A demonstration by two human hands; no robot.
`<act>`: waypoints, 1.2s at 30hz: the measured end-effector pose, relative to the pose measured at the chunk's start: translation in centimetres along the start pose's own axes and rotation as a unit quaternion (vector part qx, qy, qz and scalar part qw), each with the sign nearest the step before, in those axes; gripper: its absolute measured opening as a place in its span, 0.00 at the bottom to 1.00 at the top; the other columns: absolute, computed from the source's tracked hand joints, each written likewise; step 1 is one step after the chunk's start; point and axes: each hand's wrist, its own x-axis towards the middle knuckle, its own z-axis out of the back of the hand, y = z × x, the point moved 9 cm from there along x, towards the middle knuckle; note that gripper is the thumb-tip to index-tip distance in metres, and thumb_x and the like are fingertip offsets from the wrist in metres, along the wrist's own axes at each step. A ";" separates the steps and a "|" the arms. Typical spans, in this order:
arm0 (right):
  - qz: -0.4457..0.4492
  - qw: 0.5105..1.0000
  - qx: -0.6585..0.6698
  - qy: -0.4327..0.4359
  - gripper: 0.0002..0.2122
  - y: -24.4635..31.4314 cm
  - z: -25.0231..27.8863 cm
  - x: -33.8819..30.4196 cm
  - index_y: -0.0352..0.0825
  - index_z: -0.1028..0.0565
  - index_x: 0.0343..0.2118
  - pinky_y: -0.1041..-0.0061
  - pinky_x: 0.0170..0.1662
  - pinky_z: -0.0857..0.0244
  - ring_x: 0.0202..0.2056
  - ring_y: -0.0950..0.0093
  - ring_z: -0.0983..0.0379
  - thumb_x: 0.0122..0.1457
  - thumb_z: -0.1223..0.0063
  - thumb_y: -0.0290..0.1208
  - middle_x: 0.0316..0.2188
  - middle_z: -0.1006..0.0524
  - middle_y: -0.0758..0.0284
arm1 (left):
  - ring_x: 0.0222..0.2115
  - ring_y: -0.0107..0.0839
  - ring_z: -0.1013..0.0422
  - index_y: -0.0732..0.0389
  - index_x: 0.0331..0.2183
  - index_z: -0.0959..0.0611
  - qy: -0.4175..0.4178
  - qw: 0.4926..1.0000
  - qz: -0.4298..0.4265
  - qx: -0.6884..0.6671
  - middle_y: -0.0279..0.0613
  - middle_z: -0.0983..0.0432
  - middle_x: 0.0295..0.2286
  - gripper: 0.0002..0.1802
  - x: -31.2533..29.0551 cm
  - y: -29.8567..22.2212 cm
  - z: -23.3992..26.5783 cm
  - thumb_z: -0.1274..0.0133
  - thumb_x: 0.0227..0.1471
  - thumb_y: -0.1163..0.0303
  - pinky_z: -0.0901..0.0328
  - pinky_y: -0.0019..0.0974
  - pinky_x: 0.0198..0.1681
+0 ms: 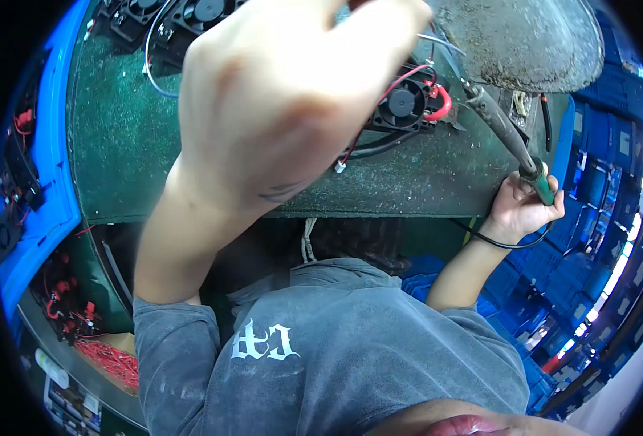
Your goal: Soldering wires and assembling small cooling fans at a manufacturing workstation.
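My left hand [270, 102] is large and close, raised over the workbench, its fingers curled toward the top edge. What its fingertips hold is hidden. My right hand [519, 207] is closed round the green handle of a soldering iron [503, 131]. The iron's tip end points up and left, close to a thin pale wire [445, 45] that comes out beside my left fingers. Below that tip lies a small black fan unit [403, 103] with a thick red lead [442, 105] and thin red and black wires. My left hand covers part of its wiring.
More black fans [205, 10] lie at the bench's far left. A stained grey round metal piece [525, 43] hangs over the far right. The green workbench [129, 160] has a blue crate [53, 174] at its left and stacked blue crates [597, 196] at the right.
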 end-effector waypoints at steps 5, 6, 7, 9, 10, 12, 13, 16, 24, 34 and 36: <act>0.020 0.999 0.012 -0.036 0.15 0.0 0.1 -0.1 0.37 0.29 0.21 0.85 0.15 0.49 0.15 0.79 0.42 0.53 0.63 0.43 0.21 0.33 0.65 | 0.17 0.25 0.38 0.66 0.29 0.19 0.044 0.999 0.027 0.014 0.37 0.36 0.20 0.10 0.5 -0.1 -1.0 0.43 0.36 0.81 0.44 0.23 0.18; 0.024 0.997 0.022 -0.069 0.15 0.0 0.3 -0.3 0.38 0.28 0.21 0.82 0.16 0.49 0.14 0.78 0.43 0.53 0.63 0.42 0.20 0.34 0.65 | 0.18 0.24 0.38 0.65 0.29 0.19 0.067 0.997 0.038 0.018 0.36 0.36 0.20 0.10 0.6 -0.4 -0.8 0.43 0.36 0.81 0.44 0.23 0.20; 0.019 0.997 0.026 -0.070 0.16 0.1 0.4 -0.3 0.37 0.28 0.21 0.80 0.18 0.47 0.14 0.76 0.43 0.53 0.63 0.42 0.20 0.33 0.64 | 0.19 0.23 0.39 0.64 0.29 0.18 0.086 0.995 0.046 0.013 0.35 0.37 0.20 0.10 0.7 -0.5 -1.0 0.43 0.36 0.81 0.44 0.22 0.21; 0.025 0.991 0.027 -0.132 0.17 0.3 1.3 -0.6 0.36 0.27 0.21 0.78 0.20 0.46 0.14 0.74 0.43 0.52 0.63 0.43 0.21 0.33 0.62 | 0.19 0.19 0.45 0.64 0.32 0.19 0.138 0.986 0.093 0.003 0.32 0.39 0.19 0.09 0.0 0.1 -1.4 0.44 0.42 0.79 0.50 0.21 0.21; 0.027 0.994 0.030 -0.102 0.17 0.3 1.2 -0.5 0.35 0.26 0.23 0.78 0.20 0.46 0.15 0.73 0.43 0.52 0.63 0.43 0.22 0.31 0.61 | 0.18 0.18 0.47 0.63 0.33 0.19 0.147 0.982 0.117 -0.031 0.30 0.41 0.19 0.11 -0.6 1.0 -1.4 0.44 0.41 0.80 0.53 0.21 0.21; 0.026 0.997 0.042 -0.059 0.17 0.2 1.1 -0.4 0.35 0.25 0.24 0.79 0.22 0.44 0.16 0.72 0.41 0.53 0.62 0.43 0.27 0.30 0.59 | 0.18 0.16 0.53 0.62 0.36 0.20 0.179 0.968 0.161 -0.066 0.27 0.44 0.19 0.14 -0.7 1.3 -1.0 0.44 0.41 0.80 0.58 0.21 0.21; 0.025 0.998 0.044 -0.038 0.17 0.4 0.9 -0.4 0.34 0.25 0.24 0.79 0.23 0.43 0.17 0.72 0.40 0.53 0.62 0.42 0.28 0.29 0.58 | 0.18 0.16 0.53 0.62 0.36 0.20 0.194 0.964 0.178 -0.045 0.26 0.45 0.20 0.17 -0.7 1.0 -1.1 0.41 0.38 0.78 0.58 0.21 0.21; 0.006 0.998 0.044 -0.039 0.17 0.3 1.3 -0.6 0.33 0.25 0.24 0.77 0.25 0.40 0.19 0.70 0.36 0.54 0.62 0.41 0.31 0.30 0.57 | 0.18 0.19 0.51 0.59 0.40 0.21 0.296 0.944 0.146 0.007 0.28 0.45 0.21 0.27 -1.5 0.4 -1.8 0.35 0.31 0.72 0.56 0.23 0.20; 0.026 0.996 0.090 0.007 0.21 0.5 1.3 -0.6 0.30 0.25 0.29 0.72 0.17 0.38 0.21 0.64 0.31 0.56 0.69 0.42 0.33 0.28 0.56 | 0.19 0.16 0.49 0.56 0.41 0.21 0.326 0.921 0.208 0.042 0.29 0.41 0.32 0.30 -3.2 1.3 -2.8 0.36 0.29 0.76 0.52 0.19 0.21; 0.009 0.995 0.098 0.011 0.21 0.4 1.1 -1.1 0.31 0.26 0.31 0.75 0.20 0.38 0.23 0.67 0.32 0.57 0.69 0.43 0.35 0.28 0.57 | 0.18 0.12 0.47 0.63 0.44 0.23 0.279 0.900 0.313 -0.117 0.34 0.31 0.38 0.27 -5.0 3.6 -2.7 0.39 0.36 0.80 0.50 0.17 0.20; 0.009 0.997 0.078 0.000 0.19 0.4 1.4 -1.2 0.33 0.26 0.30 0.79 0.20 0.38 0.23 0.70 0.32 0.56 0.68 0.43 0.35 0.28 0.58 | 0.18 0.13 0.46 0.64 0.45 0.24 0.267 0.882 0.362 -0.138 0.30 0.31 0.29 0.26 -5.4 4.1 -2.5 0.41 0.39 0.81 0.49 0.17 0.21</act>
